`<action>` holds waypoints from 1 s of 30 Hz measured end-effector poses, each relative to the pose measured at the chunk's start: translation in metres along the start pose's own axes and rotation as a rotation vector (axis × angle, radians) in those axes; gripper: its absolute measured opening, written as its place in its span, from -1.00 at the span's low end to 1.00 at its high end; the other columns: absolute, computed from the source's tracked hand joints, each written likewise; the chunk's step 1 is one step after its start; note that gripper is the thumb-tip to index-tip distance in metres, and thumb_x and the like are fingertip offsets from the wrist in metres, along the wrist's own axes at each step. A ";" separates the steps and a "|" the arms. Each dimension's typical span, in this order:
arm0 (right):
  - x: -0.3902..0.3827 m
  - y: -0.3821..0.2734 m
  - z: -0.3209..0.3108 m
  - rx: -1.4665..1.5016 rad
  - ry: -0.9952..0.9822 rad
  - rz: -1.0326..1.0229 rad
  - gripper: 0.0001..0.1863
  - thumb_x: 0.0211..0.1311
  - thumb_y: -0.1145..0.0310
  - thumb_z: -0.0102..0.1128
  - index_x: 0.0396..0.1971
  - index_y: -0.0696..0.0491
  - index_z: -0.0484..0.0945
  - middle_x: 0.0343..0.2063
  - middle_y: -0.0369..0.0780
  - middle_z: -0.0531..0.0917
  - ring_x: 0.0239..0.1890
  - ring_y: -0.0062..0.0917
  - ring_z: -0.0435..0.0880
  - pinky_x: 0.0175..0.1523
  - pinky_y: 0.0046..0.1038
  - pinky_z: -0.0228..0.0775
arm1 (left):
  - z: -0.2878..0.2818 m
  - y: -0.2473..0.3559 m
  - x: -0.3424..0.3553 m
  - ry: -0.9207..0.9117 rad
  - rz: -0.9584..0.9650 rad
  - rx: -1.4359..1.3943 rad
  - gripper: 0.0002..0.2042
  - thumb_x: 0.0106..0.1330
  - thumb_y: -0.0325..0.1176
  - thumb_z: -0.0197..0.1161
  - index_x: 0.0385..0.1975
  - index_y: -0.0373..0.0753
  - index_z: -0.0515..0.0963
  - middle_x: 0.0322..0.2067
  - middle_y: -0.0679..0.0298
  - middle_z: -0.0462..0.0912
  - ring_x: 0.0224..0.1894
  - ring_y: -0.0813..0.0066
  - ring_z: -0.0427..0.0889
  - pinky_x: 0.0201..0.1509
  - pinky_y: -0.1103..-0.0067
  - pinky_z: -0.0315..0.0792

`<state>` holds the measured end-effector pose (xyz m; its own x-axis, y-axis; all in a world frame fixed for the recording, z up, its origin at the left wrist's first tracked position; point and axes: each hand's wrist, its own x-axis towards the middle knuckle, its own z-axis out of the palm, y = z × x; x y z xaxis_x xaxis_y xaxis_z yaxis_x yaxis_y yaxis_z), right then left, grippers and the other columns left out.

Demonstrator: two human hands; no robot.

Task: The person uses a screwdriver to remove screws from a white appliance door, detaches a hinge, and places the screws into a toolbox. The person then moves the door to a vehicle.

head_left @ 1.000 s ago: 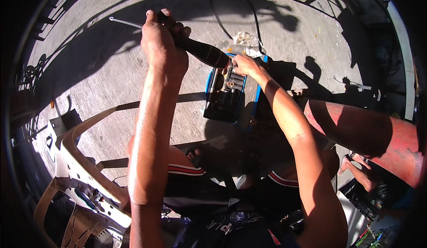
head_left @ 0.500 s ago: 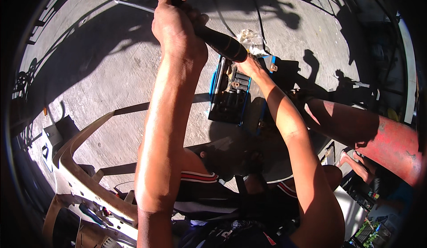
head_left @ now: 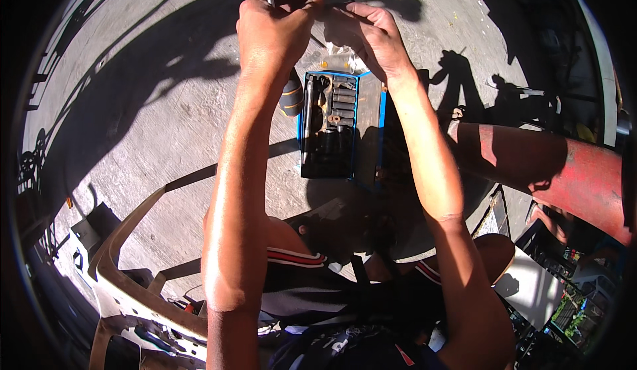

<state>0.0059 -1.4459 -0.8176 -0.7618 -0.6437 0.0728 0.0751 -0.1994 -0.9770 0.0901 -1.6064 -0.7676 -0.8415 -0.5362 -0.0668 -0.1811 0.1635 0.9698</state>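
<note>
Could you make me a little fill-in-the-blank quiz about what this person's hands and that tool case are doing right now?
1. The left hand is closed around a thin metal ____ that points up out of the picture.
2. The open socket case lying on the concrete has a ____ coloured rim.
3. The right hand is raised above the case and meets the ____ hand.
4. To the person's right lies a big ____ coloured cylinder.

Missing words: rod; blue; left; red
</note>
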 end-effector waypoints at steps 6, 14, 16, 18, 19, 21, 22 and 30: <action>-0.009 0.027 0.014 0.214 0.113 0.139 -0.70 0.38 0.26 0.24 -0.16 0.23 0.67 -0.41 -0.18 0.71 -0.40 -0.55 0.70 -0.25 -0.58 0.53 | -0.010 -0.005 -0.008 -0.002 0.106 0.167 -0.77 0.17 -0.21 0.44 -0.34 -0.25 0.77 -0.47 0.15 0.77 -0.37 0.33 0.77 -0.16 0.46 0.58; -0.024 0.198 -0.035 -1.150 0.193 0.669 -0.48 0.13 0.14 0.50 -0.16 0.30 0.58 -0.16 0.07 0.68 -0.22 -0.14 0.73 -0.06 -0.23 0.58 | -0.009 0.003 -0.007 0.054 0.062 -0.004 -0.74 0.17 -0.19 0.45 -0.36 -0.30 0.75 -0.51 0.13 0.74 -0.40 0.40 0.74 -0.18 0.46 0.56; -0.034 0.219 -0.042 -1.223 0.313 0.563 -0.55 0.10 0.18 0.50 -0.21 0.24 0.61 -0.18 0.08 0.68 -0.12 -0.08 0.67 0.06 -0.19 0.50 | -0.004 0.013 -0.011 0.072 0.089 -0.005 -0.73 0.17 -0.20 0.47 -0.36 -0.33 0.74 -0.52 0.10 0.74 -0.39 0.39 0.75 -0.18 0.46 0.56; -0.040 0.226 -0.047 -1.217 0.415 0.526 -0.61 0.10 0.20 0.49 -0.26 0.21 0.63 -0.21 0.05 0.69 -0.08 -0.06 0.65 0.10 -0.16 0.45 | 0.000 0.026 -0.018 0.083 0.090 -0.006 -0.74 0.17 -0.21 0.48 -0.36 -0.32 0.74 -0.49 0.09 0.75 -0.37 0.38 0.76 -0.18 0.46 0.56; -0.041 0.228 -0.054 -1.205 0.411 0.534 -0.61 0.09 0.21 0.50 -0.26 0.21 0.63 -0.23 0.04 0.70 -0.09 -0.06 0.66 0.10 -0.17 0.45 | 0.004 0.025 -0.016 0.048 0.137 0.045 -0.72 0.27 -0.14 0.42 -0.22 -0.23 0.75 -0.64 0.54 0.47 -0.56 0.79 0.32 -0.46 0.69 0.21; -0.037 0.223 -0.037 -1.223 0.343 0.573 -0.63 0.03 0.29 0.50 -0.27 0.23 0.62 -0.23 0.03 0.69 -0.03 -0.06 0.63 0.11 -0.18 0.46 | 0.020 -0.016 -0.002 0.095 0.242 -0.355 -0.85 0.23 -0.42 0.41 -0.38 -0.36 0.62 -0.45 0.25 0.65 -0.39 0.59 0.55 -0.33 0.58 0.41; -0.035 0.216 -0.030 -1.254 0.304 0.579 -0.65 0.04 0.26 0.49 -0.30 0.22 0.64 -0.24 0.04 0.70 -0.06 -0.08 0.66 0.09 -0.18 0.49 | 0.019 -0.018 -0.002 0.137 0.263 -0.367 -0.84 0.23 -0.41 0.44 -0.45 -0.36 0.62 -0.53 0.30 0.62 -0.47 0.67 0.50 -0.42 0.64 0.35; -0.054 0.226 -0.030 -1.515 0.149 0.336 -0.70 0.08 0.30 0.38 -0.26 0.15 0.57 -0.19 -0.03 0.65 0.05 -0.10 0.58 0.08 -0.10 0.50 | 0.022 -0.006 -0.006 0.150 0.310 -0.291 -0.83 0.20 -0.39 0.44 -0.51 -0.36 0.65 -0.61 0.34 0.62 -0.52 0.65 0.51 -0.43 0.63 0.37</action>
<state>0.0447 -1.4346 -1.0484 -0.9053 -0.4095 -0.1131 -0.3764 0.8966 -0.2331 0.0851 -1.5855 -0.7786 -0.7465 -0.6162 0.2510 0.2361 0.1073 0.9658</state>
